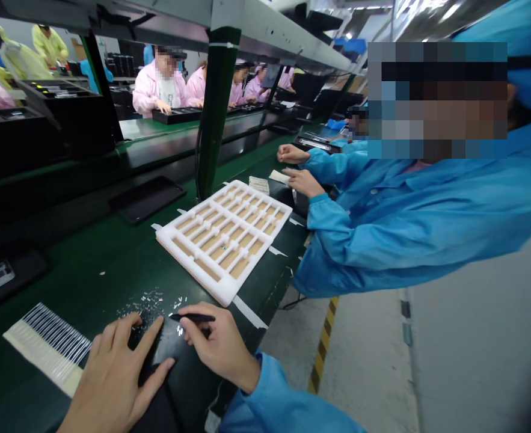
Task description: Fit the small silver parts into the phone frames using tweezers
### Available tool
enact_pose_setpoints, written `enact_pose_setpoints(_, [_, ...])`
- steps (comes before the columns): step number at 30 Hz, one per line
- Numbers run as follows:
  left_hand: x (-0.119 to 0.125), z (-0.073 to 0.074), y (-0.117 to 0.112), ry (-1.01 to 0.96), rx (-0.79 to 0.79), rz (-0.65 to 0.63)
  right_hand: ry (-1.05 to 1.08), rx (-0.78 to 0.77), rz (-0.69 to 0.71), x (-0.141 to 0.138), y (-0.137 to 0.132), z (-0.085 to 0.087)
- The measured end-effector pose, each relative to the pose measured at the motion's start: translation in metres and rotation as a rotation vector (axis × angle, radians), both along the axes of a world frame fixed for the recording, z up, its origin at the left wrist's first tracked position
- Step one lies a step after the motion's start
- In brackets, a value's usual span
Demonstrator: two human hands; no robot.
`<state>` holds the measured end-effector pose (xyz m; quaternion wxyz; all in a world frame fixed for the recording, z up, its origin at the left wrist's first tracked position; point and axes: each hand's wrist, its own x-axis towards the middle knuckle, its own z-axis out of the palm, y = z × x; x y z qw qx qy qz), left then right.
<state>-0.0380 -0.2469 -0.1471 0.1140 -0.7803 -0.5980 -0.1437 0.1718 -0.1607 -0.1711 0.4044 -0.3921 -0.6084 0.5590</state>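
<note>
Head view: the right hand [220, 344] grips black tweezers [193, 317] between thumb and fingers, just beside small shiny pieces [150, 304] scattered near the front edge of the green worktop [89, 282]. The left hand [116, 379] lies open, fingers spread, near them. A white foam tray [222, 240] sits beyond, with a striped sheet [51, 343] at the left.

White foam tray [202, 279], dark green workbench [80, 282]

Green workbench [89, 270] with white foam tray [188, 267], scattered tiny parts [150, 304]
</note>
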Motion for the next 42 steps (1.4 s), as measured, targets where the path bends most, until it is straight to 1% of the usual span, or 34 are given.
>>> enact_pose_setpoints(4, [0.0,0.0,-0.001,0.006,0.016,-0.008,0.037,0.048,0.023,0.003,0.002,0.002])
enact_pose_setpoints(6, [0.001,0.0,0.0,0.014,0.014,-0.008,0.057,0.033,0.021,0.004,0.003,0.002])
enact_pose_setpoints(12, [0.002,0.002,0.001,0.009,0.011,-0.017,0.019,0.003,0.081,0.006,0.007,0.006])
enact_pose_setpoints(25, [0.002,0.001,0.001,0.0,0.017,-0.014,0.06,-0.08,0.07,0.005,0.009,0.003])
enact_pose_setpoints(28, [0.001,0.002,0.0,-0.002,0.012,-0.016,0.077,-0.12,0.063,0.003,0.009,0.003])
enact_pose_setpoints(34, [0.001,0.003,0.002,0.006,-0.019,-0.032,0.135,-0.267,0.107,-0.006,0.013,0.003])
enact_pose_setpoints(37, [0.001,0.002,0.003,0.01,-0.012,-0.039,0.149,-0.329,0.104,-0.009,0.018,0.003])
enact_pose_setpoints(42, [0.001,0.002,0.006,0.028,-0.009,-0.035,0.151,-0.365,0.095,-0.01,0.022,0.003])
